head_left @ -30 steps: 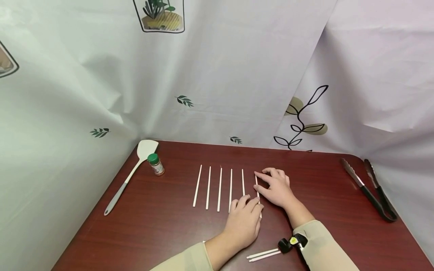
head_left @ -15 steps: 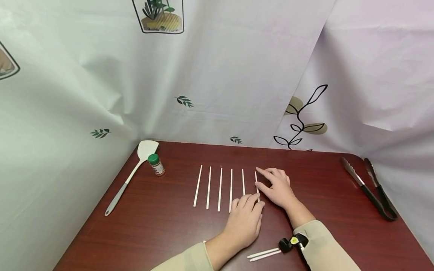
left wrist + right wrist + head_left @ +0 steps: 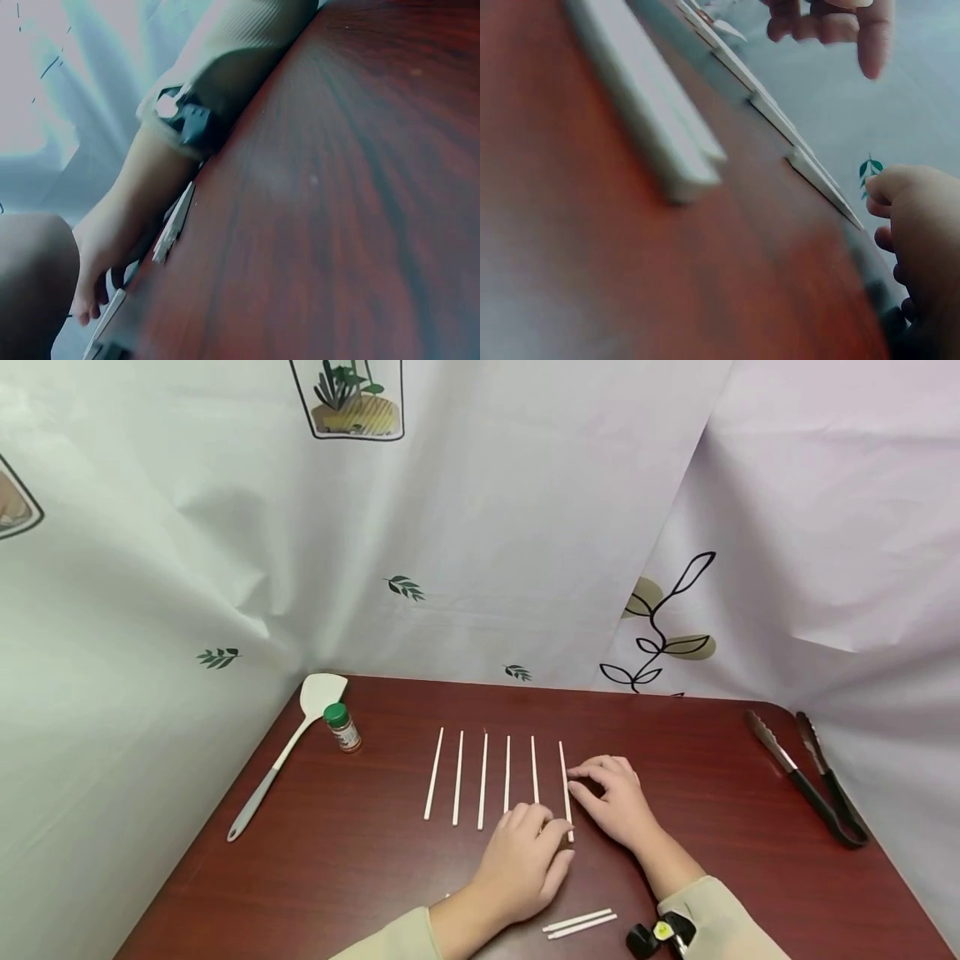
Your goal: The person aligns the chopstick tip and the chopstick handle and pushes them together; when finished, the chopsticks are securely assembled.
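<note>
Several thin white sticks (image 3: pixel 482 785) lie side by side on the dark red table (image 3: pixel 360 868), spaced apart and pointing away from me. My right hand (image 3: pixel 611 797) is just right of the rightmost stick (image 3: pixel 564 777), fingers bent loosely and grasping nothing. Whether its fingertips touch that stick is unclear. Over the near ends of the right-hand sticks is my left hand (image 3: pixel 521 864), fingers relaxed, hiding parts of them. Two more white sticks (image 3: pixel 577 920) lie together near the front; they look large and blurred in the right wrist view.
At the back left lie a white spatula (image 3: pixel 318 695) and a green-capped spice jar (image 3: pixel 342 728). Black-handled tongs (image 3: pixel 813 793) rest by the right edge. A patterned white cloth (image 3: pixel 510 527) hangs behind the table. My right wrist carries a black camera mount (image 3: pixel 660 933).
My right hand has drawn back toward me from the rightmost stick's far end. My left hand has shifted slightly nearer, uncovering that stick's near end.
</note>
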{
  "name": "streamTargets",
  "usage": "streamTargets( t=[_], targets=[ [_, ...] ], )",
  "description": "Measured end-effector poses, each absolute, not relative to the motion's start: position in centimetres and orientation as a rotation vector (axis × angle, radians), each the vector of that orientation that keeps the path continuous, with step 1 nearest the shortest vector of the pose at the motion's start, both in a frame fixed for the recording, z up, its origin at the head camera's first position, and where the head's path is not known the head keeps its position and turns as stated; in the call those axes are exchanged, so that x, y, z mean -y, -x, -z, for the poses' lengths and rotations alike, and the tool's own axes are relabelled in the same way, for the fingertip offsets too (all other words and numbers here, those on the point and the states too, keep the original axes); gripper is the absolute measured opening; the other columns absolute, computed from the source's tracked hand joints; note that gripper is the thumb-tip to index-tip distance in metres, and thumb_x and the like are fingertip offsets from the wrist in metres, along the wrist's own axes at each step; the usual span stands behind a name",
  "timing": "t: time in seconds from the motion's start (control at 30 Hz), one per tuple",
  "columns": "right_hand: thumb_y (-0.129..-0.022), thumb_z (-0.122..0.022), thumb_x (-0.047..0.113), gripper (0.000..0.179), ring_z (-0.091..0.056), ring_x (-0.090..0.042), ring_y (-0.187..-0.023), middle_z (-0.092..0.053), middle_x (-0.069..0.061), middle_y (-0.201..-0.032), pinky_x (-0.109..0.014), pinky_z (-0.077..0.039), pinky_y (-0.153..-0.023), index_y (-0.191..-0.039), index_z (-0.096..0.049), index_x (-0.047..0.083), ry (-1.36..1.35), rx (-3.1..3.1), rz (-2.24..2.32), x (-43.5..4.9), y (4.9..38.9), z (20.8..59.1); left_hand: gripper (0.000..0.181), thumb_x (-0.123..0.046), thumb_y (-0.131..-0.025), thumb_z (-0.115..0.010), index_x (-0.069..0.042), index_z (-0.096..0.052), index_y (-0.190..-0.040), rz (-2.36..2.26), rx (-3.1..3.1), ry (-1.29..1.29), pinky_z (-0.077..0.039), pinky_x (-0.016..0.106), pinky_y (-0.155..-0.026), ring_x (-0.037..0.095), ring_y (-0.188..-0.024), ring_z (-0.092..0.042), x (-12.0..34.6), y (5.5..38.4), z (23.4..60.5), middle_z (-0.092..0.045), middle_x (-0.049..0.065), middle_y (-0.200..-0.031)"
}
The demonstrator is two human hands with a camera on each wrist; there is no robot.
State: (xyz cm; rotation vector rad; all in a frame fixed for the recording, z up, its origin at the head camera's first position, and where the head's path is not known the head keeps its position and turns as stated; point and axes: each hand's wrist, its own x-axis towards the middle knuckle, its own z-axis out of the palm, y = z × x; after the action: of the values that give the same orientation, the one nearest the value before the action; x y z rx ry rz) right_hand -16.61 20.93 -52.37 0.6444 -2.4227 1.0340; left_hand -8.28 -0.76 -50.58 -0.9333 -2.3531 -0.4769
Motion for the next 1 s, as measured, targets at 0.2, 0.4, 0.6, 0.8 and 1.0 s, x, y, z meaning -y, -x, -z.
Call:
streamTargets(
  t=[0.2,0.4,0.6,0.8,1.0],
  targets=[
    [-0.084,-0.087,0.005,0.018,-0.059,-0.020,-0.100,-0.073,0.007,-0.100,-0.042,-0.042,-0.087,-0.099,-0.083,0.014,-0.737,2.335,-1.020,-21.2,14.5,52.5,0.016,-0.028,-0.095,-0.071,-0.019,-0.071,-0.108,0.523,2.378,0.952,-0.048,0.033,-0.076,0.016,-0.085,-0.053,2.6,7.6,50.8,-0.056,-0.005,-0.096],
    [-0.083,-0.086,0.001,0.020,-0.061,-0.016,-0.096,-0.073,0.011,-0.096,-0.029,-0.044,-0.087,-0.095,-0.082,0.017,-0.780,2.279,-1.042,-21.4,12.1,52.5,0.012,-0.028,-0.094,-0.073,-0.020,-0.071,-0.102,0.554,2.363,1.008,-0.049,0.030,-0.078,0.012,-0.085,-0.056,5.0,7.0,50.9,-0.060,-0.010,-0.096],
    [-0.085,-0.085,0.000,0.020,-0.065,-0.014,-0.091,-0.075,0.006,-0.094,-0.021,-0.048,-0.086,-0.095,-0.081,0.017,-0.882,2.172,-1.122,-21.4,9.8,52.6,0.010,-0.028,-0.096,-0.072,-0.021,-0.070,-0.102,0.585,2.406,1.038,-0.050,0.030,-0.087,0.008,-0.089,-0.058,7.9,6.3,51.1,-0.063,-0.013,-0.099],
    [-0.075,-0.088,-0.002,0.031,-0.064,-0.013,-0.090,-0.073,0.006,-0.095,-0.020,-0.048,-0.085,-0.098,-0.080,0.017,-0.972,2.110,-1.120,-21.5,7.9,52.8,0.012,-0.026,-0.095,-0.075,-0.022,-0.074,-0.105,0.675,2.422,1.051,-0.050,0.030,-0.088,0.004,-0.091,-0.058,10.4,5.6,51.3,-0.064,-0.015,-0.101],
    [-0.071,-0.092,0.001,0.040,-0.062,-0.017,-0.096,-0.071,0.004,-0.103,-0.023,-0.046,-0.088,-0.107,-0.080,0.015,-1.182,2.082,-1.147,-21.4,6.5,52.5,0.018,-0.032,-0.090,-0.081,-0.025,-0.080,-0.107,0.787,2.407,1.180,-0.045,0.023,-0.087,-0.002,-0.090,-0.052,12.2,5.7,51.8,-0.059,-0.018,-0.098]
  ],
)
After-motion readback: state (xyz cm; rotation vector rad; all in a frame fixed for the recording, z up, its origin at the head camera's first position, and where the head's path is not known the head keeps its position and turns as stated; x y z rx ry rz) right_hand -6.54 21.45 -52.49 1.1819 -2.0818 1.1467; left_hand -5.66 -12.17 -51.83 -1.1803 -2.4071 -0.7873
